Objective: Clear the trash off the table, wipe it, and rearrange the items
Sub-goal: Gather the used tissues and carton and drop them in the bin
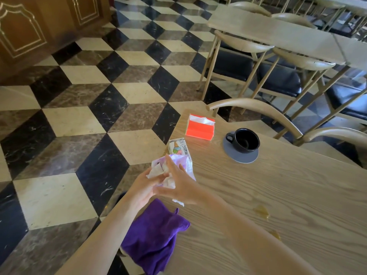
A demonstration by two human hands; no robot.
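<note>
At the table's left edge my left hand [144, 187] holds a bundle of crumpled white tissue and a pale purple wrapper [185, 165]. My right hand [178, 186] presses against the same bundle, fingers spread. A printed ice-cream wrapper [178, 147] lies just beyond the hands. A purple cloth [156, 235] hangs over the table edge under my forearms. An orange tissue pack [199, 129] stands near the far corner. A black cup [245, 139] sits on a grey coaster [243, 157]. Yellowish spills [262, 211] mark the wooden table [278, 185].
A curved wooden chair back [258, 110] stands at the table's far side, another chair [337, 133] to the right. Further tables and dark-cushioned chairs [278, 76] fill the upper right. Chequered marble floor [79, 116] lies to the left, with a wooden cabinet [29, 36] beyond.
</note>
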